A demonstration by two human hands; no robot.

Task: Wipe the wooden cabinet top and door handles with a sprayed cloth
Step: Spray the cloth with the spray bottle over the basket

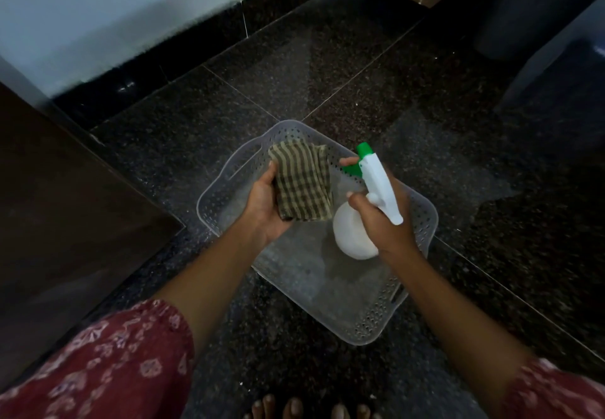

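Over the clear perforated plastic basket, the left hand cradles the folded green-checked cloth beside the white, green-nozzled spray bottle, which the right hand grips, apparently ready to wet the cloth.

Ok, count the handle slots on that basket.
2. One slot is in the basket's far-left wall, by the left hand; the other is in the near-right wall, beside the right forearm. The hands hide parts of the other walls.
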